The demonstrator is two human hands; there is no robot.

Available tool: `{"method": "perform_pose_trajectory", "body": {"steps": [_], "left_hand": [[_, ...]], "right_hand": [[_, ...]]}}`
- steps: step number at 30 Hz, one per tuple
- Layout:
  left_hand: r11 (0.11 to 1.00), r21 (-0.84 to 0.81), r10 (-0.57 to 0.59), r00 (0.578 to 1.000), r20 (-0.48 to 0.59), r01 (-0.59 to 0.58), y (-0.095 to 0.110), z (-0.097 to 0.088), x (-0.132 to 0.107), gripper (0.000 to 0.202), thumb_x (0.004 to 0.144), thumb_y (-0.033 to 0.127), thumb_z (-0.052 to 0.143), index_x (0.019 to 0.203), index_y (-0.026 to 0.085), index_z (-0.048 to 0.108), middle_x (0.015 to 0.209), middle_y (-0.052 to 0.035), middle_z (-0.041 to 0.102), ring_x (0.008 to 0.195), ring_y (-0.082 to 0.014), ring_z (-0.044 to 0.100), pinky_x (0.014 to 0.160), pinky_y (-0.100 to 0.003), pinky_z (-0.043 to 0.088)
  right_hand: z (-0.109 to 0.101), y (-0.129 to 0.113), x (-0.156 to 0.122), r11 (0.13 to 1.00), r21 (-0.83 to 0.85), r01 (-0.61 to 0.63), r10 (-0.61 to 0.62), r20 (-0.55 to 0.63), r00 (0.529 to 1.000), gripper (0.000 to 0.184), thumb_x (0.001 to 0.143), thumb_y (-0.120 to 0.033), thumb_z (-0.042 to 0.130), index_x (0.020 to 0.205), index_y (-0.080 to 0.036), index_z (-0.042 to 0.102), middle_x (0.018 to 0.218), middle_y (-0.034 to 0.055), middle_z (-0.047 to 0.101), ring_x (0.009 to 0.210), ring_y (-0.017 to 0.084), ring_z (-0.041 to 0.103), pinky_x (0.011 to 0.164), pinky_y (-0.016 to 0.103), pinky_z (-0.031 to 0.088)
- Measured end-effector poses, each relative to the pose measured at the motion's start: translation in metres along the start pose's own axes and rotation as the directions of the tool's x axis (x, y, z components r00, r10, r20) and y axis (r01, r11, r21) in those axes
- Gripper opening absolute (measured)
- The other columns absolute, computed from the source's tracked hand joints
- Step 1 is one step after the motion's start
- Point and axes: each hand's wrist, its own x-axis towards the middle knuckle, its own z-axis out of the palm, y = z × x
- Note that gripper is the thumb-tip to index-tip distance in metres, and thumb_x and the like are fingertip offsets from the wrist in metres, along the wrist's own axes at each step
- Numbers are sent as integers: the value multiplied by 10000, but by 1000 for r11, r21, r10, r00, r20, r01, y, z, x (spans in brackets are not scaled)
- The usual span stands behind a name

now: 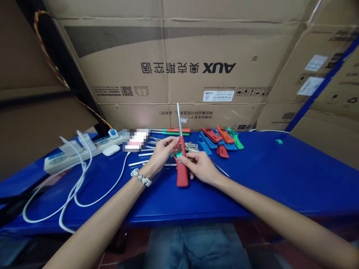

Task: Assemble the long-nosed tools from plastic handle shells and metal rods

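The left hand (pixel 162 151) is pinching the top of a red stick lighter (pixel 182 173), just under its metal tube (pixel 178 119); the right hand (pixel 201 169) is closing its fingers round the red handle and holding it upright over the blue table (pixel 280 175); the tube is already sitting in the handle, so this one looks nearly put together; two long lighters (pixel 176 131), red and green, are lying at the back and look done; loose tubes (pixel 138 163) and coloured handle shells (pixel 221 139) are lying beside the hands, not joined yet.
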Motion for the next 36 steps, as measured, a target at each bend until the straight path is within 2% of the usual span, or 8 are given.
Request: {"method": "perform_pose_trajectory", "body": {"steps": [5,11,15,18,21,25,30,36], "left_hand": [[983,-159,-88,996,4,87,11,-10,-7,404,801,525,694,867,127,681,771,-42,682,676,-129,612,656,-243,498],[992,-77,-99,995,5,99,27,-46,-3,399,745,512,754,860,143,653,723,-14,658,616,-128,634,601,-239,521],[970,239,-47,999,18,42,40,-73,-5,418,746,542,734,829,141,657,719,-8,639,523,-133,626,529,-254,524],[887,462,-30,998,55,1,45,-81,-11,402,782,534,693,759,133,674,661,-6,606,467,-115,582,456,-222,474],[809,587,-47,995,84,-12,41,-83,-13,370,808,501,662,796,136,721,621,-10,602,448,-108,544,417,-200,416],[782,619,-51,981,185,-76,33,-83,-10,335,804,464,663,856,145,754,713,-39,683,471,-117,537,452,-219,421],[694,668,68,949,309,-267,28,-81,-7,318,858,433,620,917,164,778,810,-52,741,673,-173,615,607,-237,474],[625,700,132,930,342,-346,23,-82,-6,336,896,427,595,1052,182,764,985,-82,757,889,-241,663,805,-302,497]], "right_hand": [[17,-6,15,999,0,34,-33,60,998,461,858,-593,572,703,-161,612,575,-6,618,408,104,558,386,210,401],[13,-3,45,992,-125,32,-23,70,997,533,966,-560,367,791,-153,664,670,40,678,505,124,586,505,248,447],[0,-2,66,732,-657,182,-187,64,980,231,903,-326,552,791,-201,711,768,26,689,751,179,598,659,284,393],[4,-2,79,551,-769,325,-214,246,945,176,889,-292,581,874,-216,739,880,55,662,911,218,567,746,313,370],[16,-3,88,470,-790,394,-174,355,919,175,881,-296,600,915,-208,746,937,81,632,955,239,541,822,353,360],[25,-2,94,481,-790,379,-130,363,923,162,854,-298,643,932,-183,727,992,94,642,1032,269,526,903,401,349],[22,5,95,534,-780,327,-124,310,943,133,851,-297,648,895,-176,681,1003,79,618,1020,256,518,936,398,348],[25,8,95,507,-797,328,-129,307,943,192,847,-363,643,893,-179,677,1022,94,569,1029,276,488,933,411,365]]}}
